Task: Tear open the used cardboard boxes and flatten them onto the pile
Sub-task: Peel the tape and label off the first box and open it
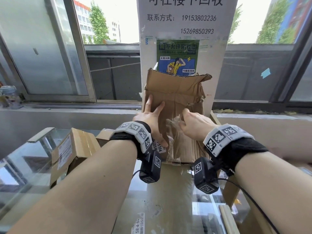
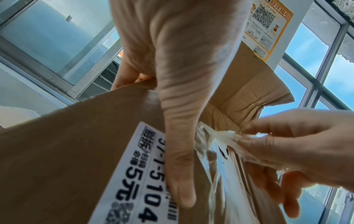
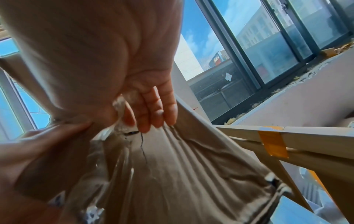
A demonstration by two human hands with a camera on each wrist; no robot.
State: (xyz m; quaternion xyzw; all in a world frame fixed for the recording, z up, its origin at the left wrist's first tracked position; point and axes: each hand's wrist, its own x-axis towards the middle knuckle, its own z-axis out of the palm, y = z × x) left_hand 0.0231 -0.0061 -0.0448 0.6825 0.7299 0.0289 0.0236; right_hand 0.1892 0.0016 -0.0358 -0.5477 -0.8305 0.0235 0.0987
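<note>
my left hand grips the near left edge of the crumpled brown cardboard box, which stands upright on the glass counter against the white pillar. my right hand pinches a strip of clear packing tape peeling off its front.
</note>
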